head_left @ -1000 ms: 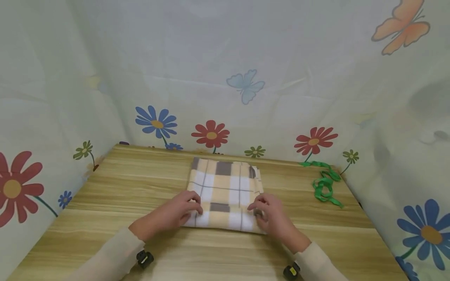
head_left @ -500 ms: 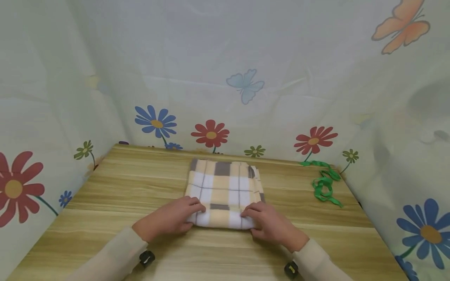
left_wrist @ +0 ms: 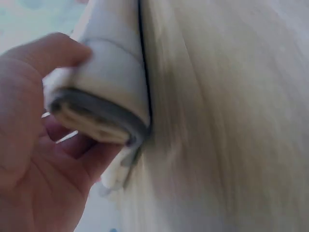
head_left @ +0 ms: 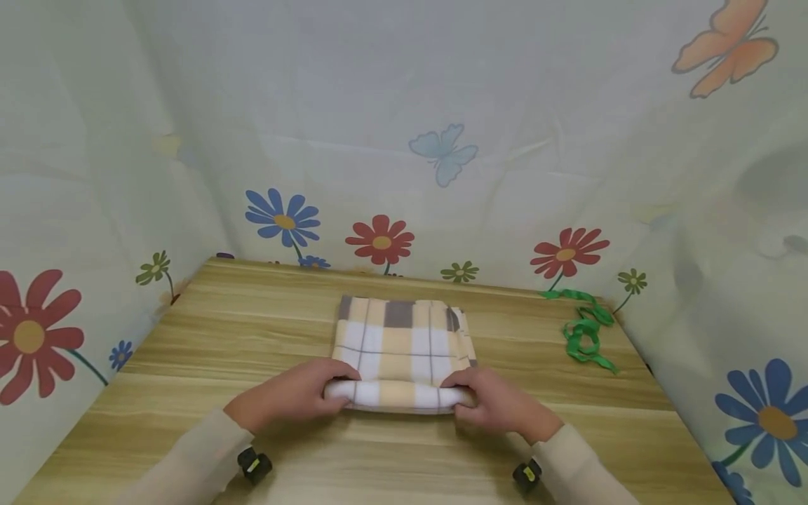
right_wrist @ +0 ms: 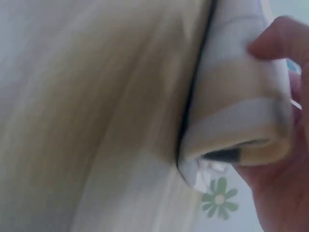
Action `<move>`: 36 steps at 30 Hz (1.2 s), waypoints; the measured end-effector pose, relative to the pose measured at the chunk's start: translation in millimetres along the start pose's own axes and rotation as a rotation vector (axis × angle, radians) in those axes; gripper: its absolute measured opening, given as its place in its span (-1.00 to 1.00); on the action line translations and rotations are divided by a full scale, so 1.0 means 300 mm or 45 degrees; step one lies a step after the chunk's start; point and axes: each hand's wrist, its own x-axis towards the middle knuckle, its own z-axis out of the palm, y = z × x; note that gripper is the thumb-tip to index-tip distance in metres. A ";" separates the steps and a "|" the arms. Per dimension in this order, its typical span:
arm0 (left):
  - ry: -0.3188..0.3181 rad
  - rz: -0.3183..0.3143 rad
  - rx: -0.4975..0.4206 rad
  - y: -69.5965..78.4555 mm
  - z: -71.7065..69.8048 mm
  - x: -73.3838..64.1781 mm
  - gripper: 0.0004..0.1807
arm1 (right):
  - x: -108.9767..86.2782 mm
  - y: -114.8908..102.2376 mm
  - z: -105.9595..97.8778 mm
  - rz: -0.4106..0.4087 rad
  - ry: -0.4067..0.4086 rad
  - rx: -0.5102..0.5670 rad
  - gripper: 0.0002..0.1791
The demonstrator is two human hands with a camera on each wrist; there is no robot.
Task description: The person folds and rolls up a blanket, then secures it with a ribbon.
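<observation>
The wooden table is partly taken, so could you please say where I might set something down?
The table is bare left of the plaid cloth, up to the flowered backdrop, and between cloth and green ribbon. The cloth's rolled near edge is crowded, held by the left hand and right hand.

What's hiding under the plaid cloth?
The plaid cloth lies on the wood-grain table, which shows all around it. Its folds cover the spot beneath, so I can't see whether anything else is there.
</observation>
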 end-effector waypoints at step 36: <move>0.272 0.137 0.636 0.010 -0.001 0.120 -0.60 | 0.090 0.023 0.024 0.317 0.407 -0.083 -0.70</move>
